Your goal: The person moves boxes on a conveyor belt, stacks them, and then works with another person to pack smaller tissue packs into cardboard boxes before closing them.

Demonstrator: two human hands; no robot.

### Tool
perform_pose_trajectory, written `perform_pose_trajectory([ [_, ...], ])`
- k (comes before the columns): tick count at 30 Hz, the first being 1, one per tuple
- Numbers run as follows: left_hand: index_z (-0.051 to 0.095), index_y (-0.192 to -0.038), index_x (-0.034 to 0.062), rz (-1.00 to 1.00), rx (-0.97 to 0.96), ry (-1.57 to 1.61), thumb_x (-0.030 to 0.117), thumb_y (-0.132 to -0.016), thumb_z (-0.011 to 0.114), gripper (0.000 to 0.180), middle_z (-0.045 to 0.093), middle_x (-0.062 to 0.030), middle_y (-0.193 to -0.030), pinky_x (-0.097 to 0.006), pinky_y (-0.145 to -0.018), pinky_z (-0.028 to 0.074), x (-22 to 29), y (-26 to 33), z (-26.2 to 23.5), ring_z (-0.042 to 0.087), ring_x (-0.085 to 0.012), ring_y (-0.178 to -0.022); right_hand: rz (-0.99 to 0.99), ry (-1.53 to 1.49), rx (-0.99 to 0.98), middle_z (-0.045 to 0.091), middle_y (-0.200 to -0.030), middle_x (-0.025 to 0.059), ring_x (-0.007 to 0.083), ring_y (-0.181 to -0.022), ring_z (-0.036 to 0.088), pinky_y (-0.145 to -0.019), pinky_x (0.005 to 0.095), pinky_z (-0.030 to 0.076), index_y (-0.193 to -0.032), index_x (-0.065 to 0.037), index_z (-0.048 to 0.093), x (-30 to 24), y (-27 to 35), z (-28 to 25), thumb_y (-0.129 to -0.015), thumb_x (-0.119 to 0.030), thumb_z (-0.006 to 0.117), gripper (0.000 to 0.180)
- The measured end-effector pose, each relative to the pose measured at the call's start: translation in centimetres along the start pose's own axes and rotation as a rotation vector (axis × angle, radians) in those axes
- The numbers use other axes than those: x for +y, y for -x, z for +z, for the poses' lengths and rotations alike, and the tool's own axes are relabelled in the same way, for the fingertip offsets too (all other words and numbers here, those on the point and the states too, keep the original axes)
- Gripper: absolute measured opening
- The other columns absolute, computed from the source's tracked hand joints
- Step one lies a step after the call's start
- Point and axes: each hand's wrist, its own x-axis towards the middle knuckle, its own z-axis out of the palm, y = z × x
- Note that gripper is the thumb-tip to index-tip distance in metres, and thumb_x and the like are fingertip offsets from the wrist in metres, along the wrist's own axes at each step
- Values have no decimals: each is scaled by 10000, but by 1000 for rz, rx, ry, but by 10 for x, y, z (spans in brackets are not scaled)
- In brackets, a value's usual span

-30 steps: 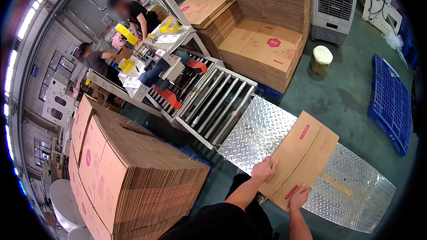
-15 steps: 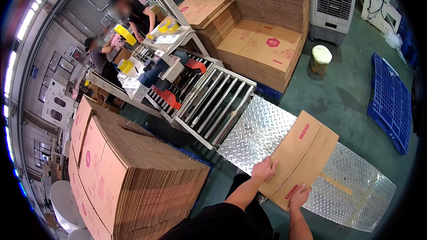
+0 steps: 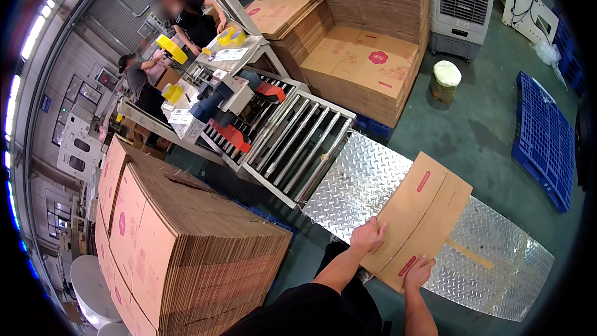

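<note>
Gripping cardboard carton (image 3: 424, 214): left hand (image 3: 367, 235) at eight o'clock, right hand (image 3: 420, 272) at six; diamond-plate sheet (image 3: 367, 177) beneath; roller conveyor (image 3: 300, 143) toward ten o'clock.

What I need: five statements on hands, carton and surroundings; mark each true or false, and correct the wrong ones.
1. The left hand and right hand both touch the cardboard carton. True.
2. The carton lies over the rollers. False: it is over the metal plate.
3. A blue pallet lies at the far right. True.
4. The carton's print is all green. False: its patches are red.
5. An air cooler stands at the upper right. True.
</note>
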Motion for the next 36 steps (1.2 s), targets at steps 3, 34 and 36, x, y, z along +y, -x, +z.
perform_pose_trajectory([
  [3,470,-1018,7,-4,12,6,512,-966,380,515,659,-256,-867,-509,-732,523,-2,1,2,657,-424,-803,16,0,-18,616,-928,299,494,-877,587,-743,529,440,-1090,16,467,-8,3,-5,-981,-370,444,402],
  [34,458,-1033,16,-37,-59,19,513,-965,359,511,654,-255,-928,-508,-789,504,5,2,-8,648,-426,-856,-3,3,3,624,-910,305,496,-863,593,-725,534,442,-1101,12,463,-9,3,-4,-984,-386,435,415],
  [36,458,-1031,16,-36,-58,18,513,-965,360,511,654,-255,-924,-507,-787,504,5,2,-8,648,-426,-853,-3,5,5,624,-905,305,496,-861,593,-726,534,442,-1097,12,464,-9,3,-4,-984,-384,435,413],
])
